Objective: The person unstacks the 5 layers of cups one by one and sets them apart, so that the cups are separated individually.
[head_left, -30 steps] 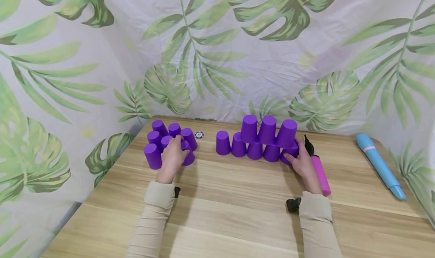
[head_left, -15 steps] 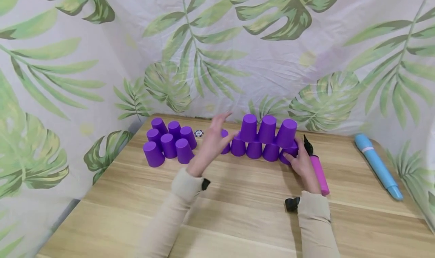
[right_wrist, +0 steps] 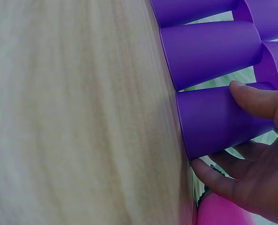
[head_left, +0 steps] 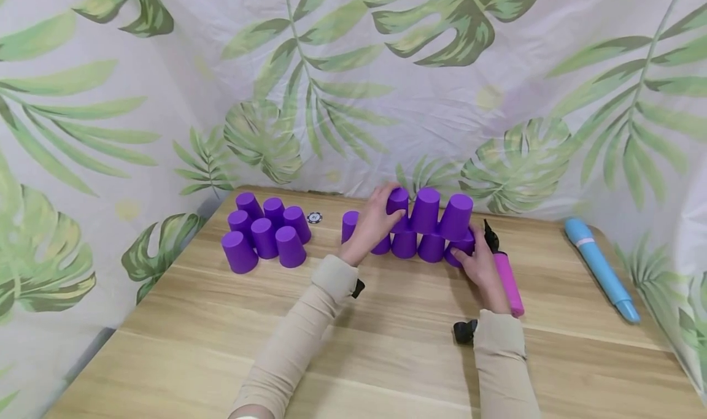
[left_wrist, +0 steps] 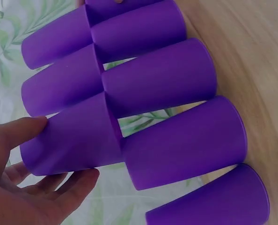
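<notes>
Upside-down purple cups stand in a row on the table, with three more in a second row on top. My left hand (head_left: 371, 224) holds the leftmost upper cup (left_wrist: 73, 136), thumb on one side and fingers on the other. That cup rests across two lower cups, seen in the left wrist view. At the right end, my right hand (head_left: 482, 270) grips the last bottom cup (right_wrist: 218, 119) between thumb and fingers. The upper right cup (head_left: 456, 216) sits just above it. In the head view my left hand partly hides the lower cups at the left end.
Several more upside-down purple cups (head_left: 264, 238) stand grouped at the left of the wooden table (head_left: 397, 357). A black-and-white chip (head_left: 314, 218) lies behind them. A pink cylinder with a black tip (head_left: 507, 284) lies beside my right hand; a light blue pen-shaped object (head_left: 602, 270) is farther right.
My left hand has left the grouped cups and moved right, without a cup, to the leftmost upper cup, which it now holds. The right hand has kept its grip on the end cup.
</notes>
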The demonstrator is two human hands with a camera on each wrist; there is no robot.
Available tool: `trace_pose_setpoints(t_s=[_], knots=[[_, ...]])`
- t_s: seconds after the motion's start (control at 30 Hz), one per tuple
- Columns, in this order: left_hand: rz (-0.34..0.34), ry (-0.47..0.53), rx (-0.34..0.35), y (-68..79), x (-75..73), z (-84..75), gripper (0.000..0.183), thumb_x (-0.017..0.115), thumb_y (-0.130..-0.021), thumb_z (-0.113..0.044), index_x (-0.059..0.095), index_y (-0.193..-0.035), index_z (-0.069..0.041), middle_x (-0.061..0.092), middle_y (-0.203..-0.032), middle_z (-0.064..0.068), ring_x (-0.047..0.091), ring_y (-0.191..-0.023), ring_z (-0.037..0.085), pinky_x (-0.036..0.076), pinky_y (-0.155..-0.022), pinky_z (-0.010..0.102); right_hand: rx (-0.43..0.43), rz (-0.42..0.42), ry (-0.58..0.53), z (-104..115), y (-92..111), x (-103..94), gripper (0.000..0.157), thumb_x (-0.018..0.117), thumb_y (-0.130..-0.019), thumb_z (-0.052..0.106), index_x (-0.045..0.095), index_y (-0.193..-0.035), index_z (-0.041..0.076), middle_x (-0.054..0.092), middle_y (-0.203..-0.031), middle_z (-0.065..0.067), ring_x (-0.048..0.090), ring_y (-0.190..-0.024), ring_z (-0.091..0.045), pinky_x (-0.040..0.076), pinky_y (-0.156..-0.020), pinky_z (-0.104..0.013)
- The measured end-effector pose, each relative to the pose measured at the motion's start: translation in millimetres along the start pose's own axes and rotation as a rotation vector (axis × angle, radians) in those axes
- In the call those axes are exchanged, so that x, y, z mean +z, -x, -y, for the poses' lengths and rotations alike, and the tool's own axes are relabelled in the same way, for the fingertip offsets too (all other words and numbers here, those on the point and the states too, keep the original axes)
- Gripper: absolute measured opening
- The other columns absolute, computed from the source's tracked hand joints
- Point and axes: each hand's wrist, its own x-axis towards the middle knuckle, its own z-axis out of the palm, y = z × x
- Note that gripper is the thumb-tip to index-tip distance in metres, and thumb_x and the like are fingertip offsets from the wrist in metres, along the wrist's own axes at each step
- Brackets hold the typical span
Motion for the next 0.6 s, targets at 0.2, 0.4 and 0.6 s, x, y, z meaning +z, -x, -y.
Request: trace_pose_setpoints(t_s=[0.2,0.4,0.6], knots=[[-0.115,0.001,0.023,19.4,-12.9,0.9,0.054,0.072,-0.086,-0.014,0.050,-0.135,-0.007,0.055,-0.126,0.015,0.059,-0.110,0.028,0.049,-0.091,0.039,-0.012,0.007,0.005,-0.4,0.9,1.2,0.071,0.059,-0.091,-0.002,0.021,-0.150,0.003,0.037,-0.140,-0.031,0.037,-0.129,-0.048,0.028,-0.108,-0.057],[-0.231,-0.018,0.055,60.2,-48.5,3.8,0.054,0.075,-0.084,-0.017,0.052,-0.133,-0.008,0.057,-0.124,0.015,0.061,-0.104,0.029,0.053,-0.083,0.042,-0.025,-0.014,0.007,0.0,-0.4,0.5,0.070,0.060,-0.089,-0.003,0.023,-0.148,0.000,0.038,-0.138,-0.033,0.039,-0.126,-0.050,0.029,-0.106,-0.058],[-0.312,-0.113,0.004,102.4,-90.8,20.7,0.056,0.077,-0.083,-0.019,0.053,-0.131,-0.006,0.057,-0.117,0.015,0.060,-0.088,0.027,0.053,-0.071,0.040,-0.018,-0.009,0.006,2.0,-0.6,-1.1,0.069,0.060,-0.090,-0.002,0.022,-0.148,0.000,0.038,-0.137,-0.034,0.039,-0.126,-0.050,0.030,-0.105,-0.059]])
